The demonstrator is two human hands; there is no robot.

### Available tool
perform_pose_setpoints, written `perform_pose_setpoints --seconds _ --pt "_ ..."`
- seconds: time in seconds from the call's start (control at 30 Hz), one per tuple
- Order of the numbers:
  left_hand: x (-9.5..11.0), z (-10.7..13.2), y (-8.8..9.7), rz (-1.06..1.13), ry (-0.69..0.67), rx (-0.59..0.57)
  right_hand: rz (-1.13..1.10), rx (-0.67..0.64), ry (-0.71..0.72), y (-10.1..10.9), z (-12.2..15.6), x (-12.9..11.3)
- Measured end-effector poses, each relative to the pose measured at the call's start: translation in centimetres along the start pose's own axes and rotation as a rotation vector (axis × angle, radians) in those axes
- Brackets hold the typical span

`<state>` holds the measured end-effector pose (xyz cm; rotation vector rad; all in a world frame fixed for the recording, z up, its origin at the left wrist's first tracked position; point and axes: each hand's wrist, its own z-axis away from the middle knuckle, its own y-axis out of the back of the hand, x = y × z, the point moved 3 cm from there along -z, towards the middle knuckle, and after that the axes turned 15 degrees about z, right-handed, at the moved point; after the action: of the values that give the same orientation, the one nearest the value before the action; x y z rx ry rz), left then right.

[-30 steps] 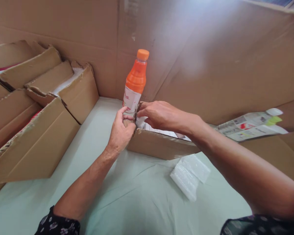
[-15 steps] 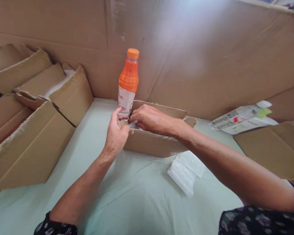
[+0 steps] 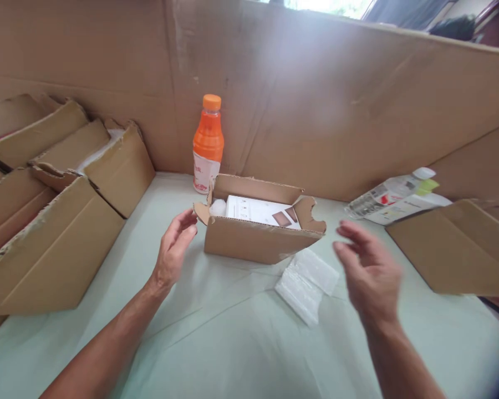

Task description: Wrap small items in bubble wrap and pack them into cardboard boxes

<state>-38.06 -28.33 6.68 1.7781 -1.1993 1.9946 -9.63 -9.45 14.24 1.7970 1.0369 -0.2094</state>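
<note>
An open cardboard box [image 3: 249, 241] stands in the middle of the cloth-covered surface. Inside it lies a white printed carton [image 3: 258, 211], with a wad of bubble wrap [image 3: 218, 208] tucked at the left end. My left hand [image 3: 177, 244] is just left of the box, fingers apart and holding nothing, close to the left end flap. To the right of the box, my right hand [image 3: 368, 266] hovers with its fingers apart, slightly blurred and free of anything. Between the box and my right hand lies folded bubble wrap [image 3: 310, 282] on the cloth.
An orange bottle [image 3: 208, 144] stands behind the box against a tall cardboard wall [image 3: 316, 111]. Several cardboard boxes [image 3: 66, 249] crowd the left side. At right, a clear bottle [image 3: 388, 194] leans beside another cardboard box [image 3: 457, 249].
Both hands have left the box's left end: my right hand came out and swung to the right, my left drew back slightly left. The carton and tucked bubble wrap now show.
</note>
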Motion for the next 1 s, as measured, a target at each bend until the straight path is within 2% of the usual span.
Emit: perform_pose_setpoints --seconds 0.07,0.13,0.17,0.23,0.33,0.4,0.47,0.53,0.63,0.7,0.8,0.9,1.0 --pt "-0.8 0.1 -0.4 -0.016 0.000 -0.043 -0.088 -0.198 -0.112 -3.1 2.2 2.1" --pt "-1.4 -0.1 -1.8 -0.026 -0.014 -0.067 -0.172 -0.334 -0.139 -6.0 3.4 2.2" --pt "-1.5 -0.2 -2.7 -0.033 -0.032 -0.066 -0.213 -0.355 -0.147 -6.9 3.6 2.0" --pt "-1.5 0.0 -4.5 -0.065 -0.079 -0.059 -0.266 -0.335 -0.180 -7.3 3.9 1.5" --pt "-1.0 2.0 -5.7 -0.119 -0.110 -0.078 -0.262 -0.302 -0.221 -5.9 5.0 1.6" --pt "-0.8 4.5 -4.9 -0.131 -0.091 -0.066 -0.222 -0.316 -0.216 -5.2 6.2 1.7" --pt "-0.7 7.5 -3.0 -0.114 -0.064 0.001 -0.207 -0.362 -0.170 -5.7 7.3 1.2" --pt "-0.6 10.2 -0.5 -0.101 -0.069 0.119 -0.221 -0.420 -0.086 -7.6 7.5 -0.4" --pt "-0.1 12.5 2.8 -0.109 -0.162 0.301 -0.271 -0.518 0.091 -12.6 5.6 -4.4" --pt "0.0 12.6 4.0 -0.111 -0.209 0.343 -0.280 -0.533 0.191 -16.5 3.6 -7.4" --pt "-0.4 11.1 4.9 -0.173 -0.199 0.306 -0.245 -0.498 0.234 -21.5 1.9 -10.9" --pt "-1.5 9.0 5.7 -0.245 -0.121 0.262 -0.297 -0.612 0.295 -25.1 3.1 -12.8" --pt "-2.2 6.9 6.5 -0.269 -0.102 0.227 -0.348 -0.688 0.376 -27.2 4.7 -13.2"
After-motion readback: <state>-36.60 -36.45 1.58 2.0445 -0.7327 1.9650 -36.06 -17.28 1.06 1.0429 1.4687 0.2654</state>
